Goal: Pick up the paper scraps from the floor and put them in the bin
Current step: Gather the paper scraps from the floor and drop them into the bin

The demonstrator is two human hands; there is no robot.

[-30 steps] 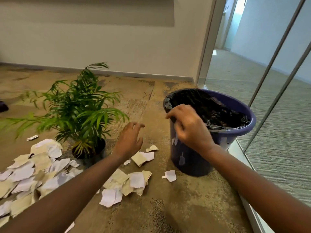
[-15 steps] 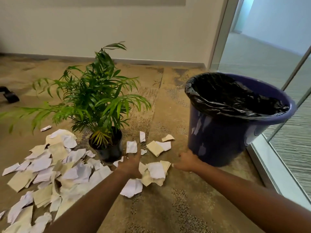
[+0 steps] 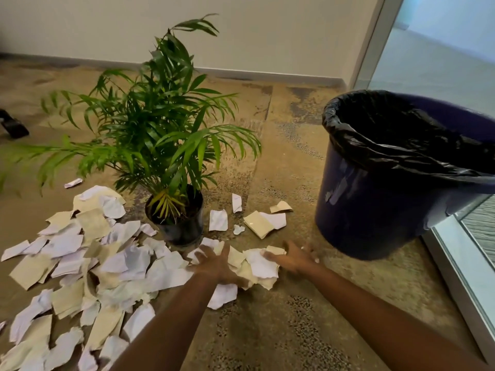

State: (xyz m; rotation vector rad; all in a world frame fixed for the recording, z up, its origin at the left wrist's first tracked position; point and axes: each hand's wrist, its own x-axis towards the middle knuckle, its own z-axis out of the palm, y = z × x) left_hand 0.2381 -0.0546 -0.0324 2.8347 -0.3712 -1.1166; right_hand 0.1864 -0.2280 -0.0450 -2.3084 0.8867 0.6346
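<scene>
Bare carpeted floor [image 3: 281, 330] lies near and right of the hands, bounded by a wall [image 3: 267, 36] behind and glass [image 3: 442, 62] at right, where a blue bin [image 3: 375, 210] with a black liner [image 3: 388, 145] stands mouth up. Torn white and tan scraps [image 3: 80, 263] lie flat, pointing every way, from the potted plant [image 3: 160, 129] to the near left. The left hand [image 3: 214, 263] and right hand [image 3: 294, 259], fingers spread, bracket a small pile [image 3: 261, 266] between plant and bin.

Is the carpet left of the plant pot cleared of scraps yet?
No, many paper scraps lie spread there beside the plant pot.
</scene>
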